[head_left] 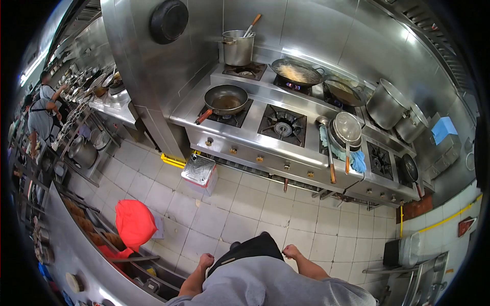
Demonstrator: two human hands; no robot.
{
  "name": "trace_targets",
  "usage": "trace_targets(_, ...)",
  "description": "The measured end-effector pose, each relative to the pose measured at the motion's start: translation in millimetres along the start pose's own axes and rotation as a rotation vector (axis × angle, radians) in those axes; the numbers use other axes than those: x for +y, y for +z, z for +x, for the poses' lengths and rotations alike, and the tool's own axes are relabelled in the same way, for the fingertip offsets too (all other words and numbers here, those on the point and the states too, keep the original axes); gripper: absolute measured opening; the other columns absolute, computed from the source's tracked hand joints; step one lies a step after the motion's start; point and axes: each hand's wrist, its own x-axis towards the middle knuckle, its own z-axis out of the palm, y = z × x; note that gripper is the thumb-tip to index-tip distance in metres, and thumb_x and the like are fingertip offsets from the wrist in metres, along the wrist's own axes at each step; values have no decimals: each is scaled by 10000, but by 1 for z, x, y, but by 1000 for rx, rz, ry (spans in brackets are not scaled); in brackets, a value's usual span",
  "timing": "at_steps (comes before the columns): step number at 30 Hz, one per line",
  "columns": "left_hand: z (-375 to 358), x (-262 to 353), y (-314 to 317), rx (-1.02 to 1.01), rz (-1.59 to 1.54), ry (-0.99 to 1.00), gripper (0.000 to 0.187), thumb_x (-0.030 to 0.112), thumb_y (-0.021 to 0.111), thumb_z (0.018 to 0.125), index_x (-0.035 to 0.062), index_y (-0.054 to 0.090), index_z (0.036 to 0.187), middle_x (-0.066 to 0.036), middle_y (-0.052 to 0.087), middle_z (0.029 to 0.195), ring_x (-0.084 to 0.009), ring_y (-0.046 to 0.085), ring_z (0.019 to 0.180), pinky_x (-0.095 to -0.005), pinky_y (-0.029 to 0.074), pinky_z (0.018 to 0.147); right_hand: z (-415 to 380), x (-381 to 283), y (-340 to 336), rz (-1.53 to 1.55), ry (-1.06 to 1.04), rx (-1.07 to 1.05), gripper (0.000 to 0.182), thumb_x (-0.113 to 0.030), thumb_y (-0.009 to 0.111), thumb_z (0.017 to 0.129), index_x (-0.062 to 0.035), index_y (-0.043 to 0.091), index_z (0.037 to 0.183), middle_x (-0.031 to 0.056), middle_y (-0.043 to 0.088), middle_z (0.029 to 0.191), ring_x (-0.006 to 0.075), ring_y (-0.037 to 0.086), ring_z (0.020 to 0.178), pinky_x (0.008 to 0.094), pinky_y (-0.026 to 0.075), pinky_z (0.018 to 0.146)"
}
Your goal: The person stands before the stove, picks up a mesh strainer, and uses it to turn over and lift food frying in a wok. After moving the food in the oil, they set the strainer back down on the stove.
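My left hand [206, 261] hangs beside the dark apron [247, 252] with its fingers curled in, and nothing shows in it. On the other side of the apron, my right hand [291, 252] is also closed, with no object visible in it. Both hands are apart from the stove [245, 149] across the tiled floor. On its front burners sit a frying pan [226, 99] with a wooden handle and a stack topped by a strainer [347, 127]. At the back, a wok [297, 71] holds pale, bubbling food over a flame.
A tall pot [238, 48] and large stockpots [386, 105] stand on the stove's rear level. A square tin [199, 171] and a red bag [135, 223] are on the floor side at left. A steel counter [76, 255] runs along the near left. People [43, 112] work far left.
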Motion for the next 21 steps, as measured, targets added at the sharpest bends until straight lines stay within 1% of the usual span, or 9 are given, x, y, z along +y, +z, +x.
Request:
trace_targets(2,-1,4,-1,-5,5,6,185,178,567,699,73,666,816,-166,642,856,-276,615,839,-331,477,764,3,0,0,27,-7,13,157,-147,568,702,-12,609,634,73,536,512,149,501,412,288,403,392)
trace_targets(6,0,8,-3,-11,31,25,186,174,560,698,72,665,813,-167,642,853,-279,616,834,-333,477,764,7,1,1,63,-22,2,172,-156,561,708,-13,599,620,76,526,498,142,490,400,298,392,390)
trace_targets(8,20,-10,5,-5,-7,24,185,170,554,699,72,666,810,-168,642,847,-284,616,831,-334,478,762,5,-2,0,83,-12,-4,182,-157,560,709,-12,589,602,76,522,491,139,485,397,302,385,383)
trace_targets(11,21,-11,3,-13,-10,32,186,161,546,698,71,666,808,-170,642,838,-288,617,823,-337,481,757,-1,-6,-5,-56,-20,-15,213,-180,531,655,-25,560,511,113,552,499,198,558,462,324,459,495)
trace_targets(14,16,-9,2,-10,7,55,185,152,544,694,67,665,805,-171,641,827,-290,618,814,-338,482,753,-1,-5,-8,-60,-29,1,219,-181,530,661,-33,553,501,108,552,494,196,564,468,325,463,502)
trace_targets(17,17,-14,4,-3,14,48,185,148,547,688,60,664,801,-173,640,821,-289,618,810,-337,483,749,-3,-6,-6,16,24,31,226,-180,532,664,-32,550,494,106,548,486,191,567,471,325,464,506)
trace_targets(18,15,-13,4,1,13,41,185,148,548,686,58,664,799,-173,639,819,-289,618,809,-336,483,748,-6,-8,-7,-5,18,24,227,-184,539,663,-30,549,496,103,549,486,187,563,461,320,463,496)
trace_targets(21,10,-16,4,-8,-9,50,183,144,548,681,58,665,793,-172,639,817,-290,618,807,-339,483,747,-12,-11,-3,55,6,11,206,-172,580,696,-14,558,566,67,521,495,134,488,409,296,404,401)
